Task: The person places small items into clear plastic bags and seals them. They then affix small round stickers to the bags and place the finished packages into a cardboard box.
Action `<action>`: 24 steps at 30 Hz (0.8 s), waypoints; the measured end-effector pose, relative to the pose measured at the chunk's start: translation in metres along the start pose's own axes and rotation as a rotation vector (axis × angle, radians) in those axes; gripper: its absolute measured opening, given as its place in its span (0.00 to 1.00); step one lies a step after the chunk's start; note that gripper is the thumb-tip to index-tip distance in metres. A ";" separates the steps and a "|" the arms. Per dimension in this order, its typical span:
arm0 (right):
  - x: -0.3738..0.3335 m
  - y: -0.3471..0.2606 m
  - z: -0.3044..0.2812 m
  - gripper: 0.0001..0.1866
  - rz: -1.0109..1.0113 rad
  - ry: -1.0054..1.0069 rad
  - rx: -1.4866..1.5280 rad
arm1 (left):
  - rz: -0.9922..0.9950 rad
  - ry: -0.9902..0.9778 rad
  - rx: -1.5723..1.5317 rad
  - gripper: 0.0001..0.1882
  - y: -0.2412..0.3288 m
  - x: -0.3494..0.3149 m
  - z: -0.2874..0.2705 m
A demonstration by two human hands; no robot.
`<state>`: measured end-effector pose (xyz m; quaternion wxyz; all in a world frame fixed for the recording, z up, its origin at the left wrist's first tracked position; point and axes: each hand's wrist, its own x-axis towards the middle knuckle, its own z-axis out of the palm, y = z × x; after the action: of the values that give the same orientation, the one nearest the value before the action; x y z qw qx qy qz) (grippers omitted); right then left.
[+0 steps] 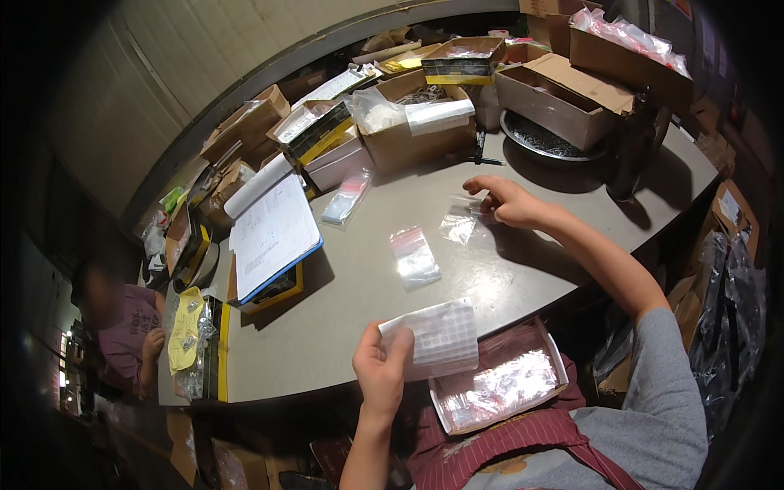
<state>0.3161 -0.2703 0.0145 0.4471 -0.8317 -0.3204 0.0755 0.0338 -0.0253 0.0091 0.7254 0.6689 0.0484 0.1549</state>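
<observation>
Nearest me, with the flat clear bag as clock centre and twelve across the table, an open white box of shiny clear packets sits at five on the wearer's lap. At six the left hand has its thumb and fingers closed on a white sheet (rows of little rounds on it), which blocks the box's far left corner. At two the right hand, fingers loosely bent and parted, is over another clear bag; whether it grips it, I can't tell. At nine a clipboard leans across a box, hiding much of it. Beyond, a co-worker is at eight, a bowl of dark bits at one, a packed carton at twelve.
</observation>
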 end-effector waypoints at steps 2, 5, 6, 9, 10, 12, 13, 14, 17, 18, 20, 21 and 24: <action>-0.006 0.001 0.003 0.31 -0.198 0.148 -0.213 | 0.006 0.017 0.014 0.12 0.000 0.000 0.002; -0.029 -0.019 0.011 0.28 -0.498 0.248 -0.307 | 0.036 0.042 0.042 0.11 0.004 0.000 0.006; -0.043 -0.042 0.017 0.26 -0.469 0.093 -0.095 | 0.058 0.055 0.059 0.09 0.003 -0.001 0.005; -0.081 -0.079 0.035 0.19 -0.314 -0.279 0.153 | 0.082 0.045 0.052 0.08 0.001 0.001 0.012; -0.089 -0.088 0.038 0.16 -0.294 -0.268 0.091 | 0.091 0.038 0.046 0.08 0.002 0.002 0.013; -0.096 -0.085 0.049 0.11 -0.381 -0.129 0.018 | 0.084 0.026 0.031 0.08 0.002 0.002 0.014; -0.098 -0.082 0.051 0.11 -0.361 -0.127 0.046 | 0.081 0.021 0.018 0.08 0.002 0.003 0.015; -0.099 -0.080 0.053 0.11 -0.341 -0.125 0.074 | 0.069 0.017 0.009 0.08 0.004 0.004 0.018; -0.103 -0.082 0.056 0.11 -0.282 -0.137 0.102 | 0.052 0.017 0.009 0.08 0.008 0.009 0.021; -0.103 -0.084 0.057 0.11 -0.262 -0.144 0.103 | 0.060 0.018 0.025 0.08 0.004 0.010 0.019; -0.104 -0.081 0.057 0.12 -0.311 -0.081 0.036 | 0.070 0.024 0.078 0.08 0.000 0.012 0.017; -0.103 -0.080 0.057 0.12 -0.336 -0.048 0.003 | 0.069 0.032 0.116 0.08 -0.002 0.012 0.016; -0.102 -0.071 0.059 0.12 -0.412 -0.003 -0.043 | 0.073 0.043 0.163 0.07 -0.002 0.013 0.018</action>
<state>0.1786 -0.2623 0.0195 0.4346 -0.7578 -0.4862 -0.0232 0.0513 -0.0393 0.0103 0.6613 0.7235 0.0522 0.1910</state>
